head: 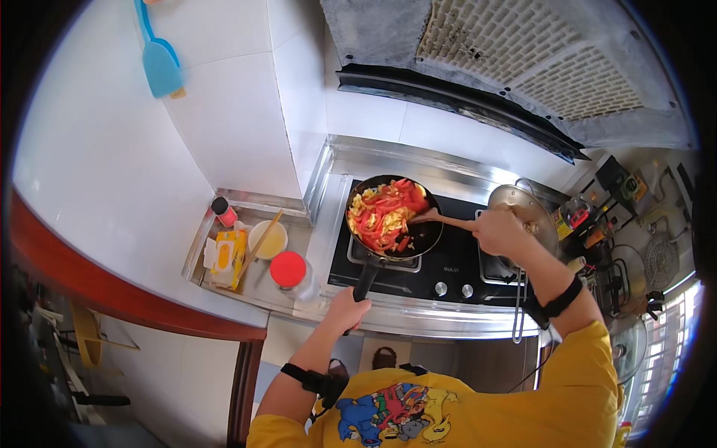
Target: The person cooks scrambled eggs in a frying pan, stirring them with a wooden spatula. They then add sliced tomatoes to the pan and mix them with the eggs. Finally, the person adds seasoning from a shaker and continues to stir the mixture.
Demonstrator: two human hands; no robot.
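Note:
My left hand (346,309) grips the black handle (367,280) of a frying pan (430,242) on the left side of the gas hob. Inside the pan lie red tomato slices (372,215) mixed with yellow scrambled egg (396,219). My right hand (498,234) is closed around a wooden spatula (455,222), whose blade rests in the food at the pan's right side. Behind that hand, a metal pan (507,196) stands over the right burner, partly covered by my hand and forearm; brownish bits show in it.
Left of the black glass hob (414,281) stand a red-lidded jar (288,270), a white bowl (280,234) with chopsticks (263,238) across it, a yellow packet (228,257) and a small black-capped bottle (223,210). Bottles (572,214) crowd the right. A range hood (465,115) hangs above.

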